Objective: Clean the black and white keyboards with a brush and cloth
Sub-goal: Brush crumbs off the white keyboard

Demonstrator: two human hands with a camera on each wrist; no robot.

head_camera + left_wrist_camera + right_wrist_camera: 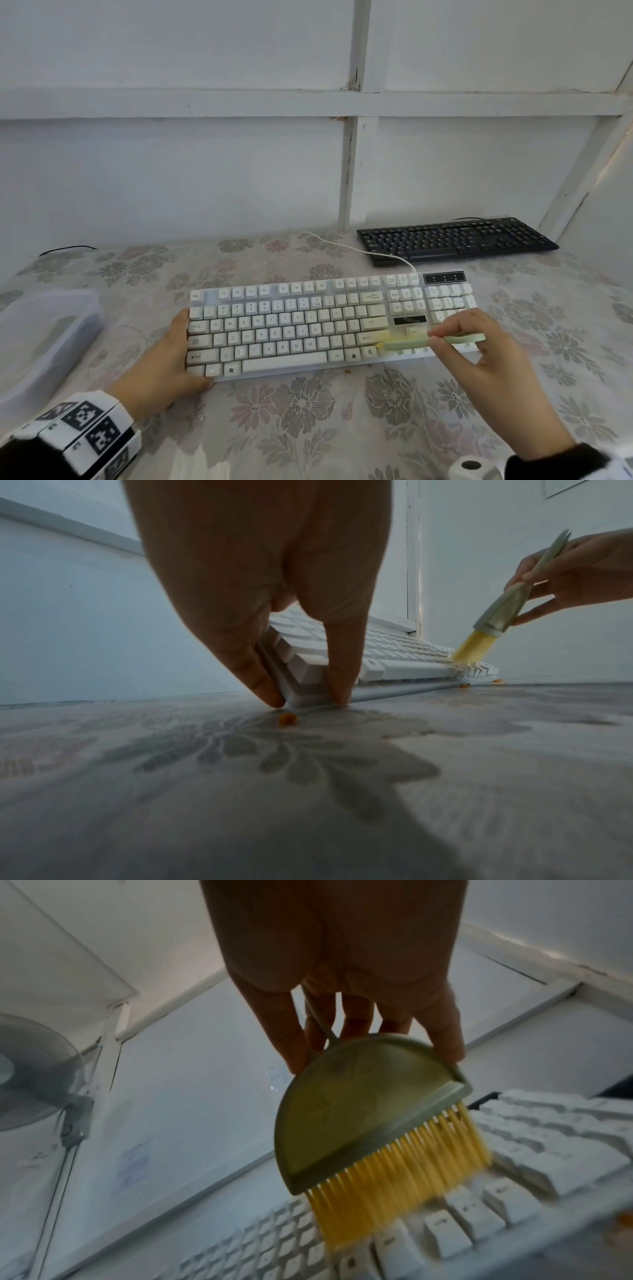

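The white keyboard (308,325) lies in the middle of the flowered table. My left hand (178,353) braces its near left corner, with fingers along the left end and the thumb on the front edge (308,696). My right hand (442,337) grips a pale green brush (407,343) by its flat handle. The yellow bristles (394,1177) rest on the keys at the lower right of the main key block. The black keyboard (455,240) lies behind, at the back right. No cloth is in view.
A translucent plastic box (44,335) stands at the left edge. Small orange crumbs (287,719) lie on the tablecloth along the keyboard's front edge. The white cable (342,245) runs toward the wall. A fan (34,1074) shows in the right wrist view.
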